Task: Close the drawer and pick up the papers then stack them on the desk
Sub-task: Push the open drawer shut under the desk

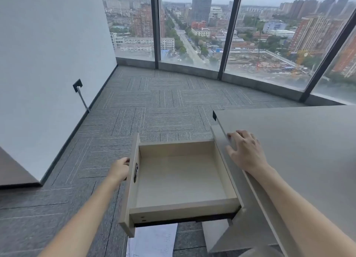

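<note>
Partly hidden: papers (pixel 154 241) on carpet (pixel 134 106) under drawer (pixel 179 179), cut off by frame edge. Drawer stood pulled out, nothing inside. Your left hand (pixel 119 170) gripped drawer front; right hand (pixel 244 150) lay spread, fingers open, on desk (pixel 298 141) edge.

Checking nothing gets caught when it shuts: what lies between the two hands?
In the head view, only the open drawer, its inside bare, lies between the left hand and the right hand.
</note>
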A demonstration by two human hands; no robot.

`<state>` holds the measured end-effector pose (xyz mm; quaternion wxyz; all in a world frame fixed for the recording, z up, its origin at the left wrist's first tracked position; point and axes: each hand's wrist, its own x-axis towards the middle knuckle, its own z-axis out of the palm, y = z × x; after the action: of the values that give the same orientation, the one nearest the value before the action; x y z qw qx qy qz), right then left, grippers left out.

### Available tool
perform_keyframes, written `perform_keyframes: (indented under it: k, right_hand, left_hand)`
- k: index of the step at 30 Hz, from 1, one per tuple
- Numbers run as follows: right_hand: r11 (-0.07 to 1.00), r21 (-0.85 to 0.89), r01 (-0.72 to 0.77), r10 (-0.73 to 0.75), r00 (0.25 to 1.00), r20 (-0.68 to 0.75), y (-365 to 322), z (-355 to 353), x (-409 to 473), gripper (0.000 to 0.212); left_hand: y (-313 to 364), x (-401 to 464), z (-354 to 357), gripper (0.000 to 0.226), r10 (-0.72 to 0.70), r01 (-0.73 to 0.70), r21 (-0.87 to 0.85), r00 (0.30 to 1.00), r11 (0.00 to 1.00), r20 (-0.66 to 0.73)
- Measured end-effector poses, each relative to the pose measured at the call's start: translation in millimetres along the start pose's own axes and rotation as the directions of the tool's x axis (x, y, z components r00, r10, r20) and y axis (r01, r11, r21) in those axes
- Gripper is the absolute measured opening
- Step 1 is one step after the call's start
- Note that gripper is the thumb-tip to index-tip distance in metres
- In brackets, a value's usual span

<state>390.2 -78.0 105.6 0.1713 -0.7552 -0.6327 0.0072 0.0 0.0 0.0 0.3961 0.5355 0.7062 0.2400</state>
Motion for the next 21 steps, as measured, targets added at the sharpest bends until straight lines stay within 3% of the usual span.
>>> perform_keyframes:
  k: [3,10,16,21]
  right_hand:
    - [1.000,-0.003,0.000,0.000,1.000,-0.022,-1.3,-1.4,0.0,0.041]
    - [1.000,0.007,-0.010,0.010,1.000,-0.024,-3.6,-2.9,-1.1,0.039]
    - [1.000,0.010,-0.017,0.018,0.999,-0.036,-4.3,-2.0,-0.2,0.036]
    - [1.000,0.016,-0.014,0.015,0.999,-0.030,-4.1,-1.4,0.1,0.032]
  left_hand:
    - [-3.9,1.6,-1.0,0.026,-0.007,0.009,-0.158,1.000,0.987,0.019]
    - [2.8,2.7,19.3,0.033,-0.027,0.032,-0.172,0.999,0.985,0.030]
    - [31.4,-6.0,53.0,0.039,-0.029,0.059,-0.297,0.994,0.953,0.105]
    - [53.3,-12.9,90.3,0.024,-0.041,0.101,-0.381,0.986,0.919,0.163]
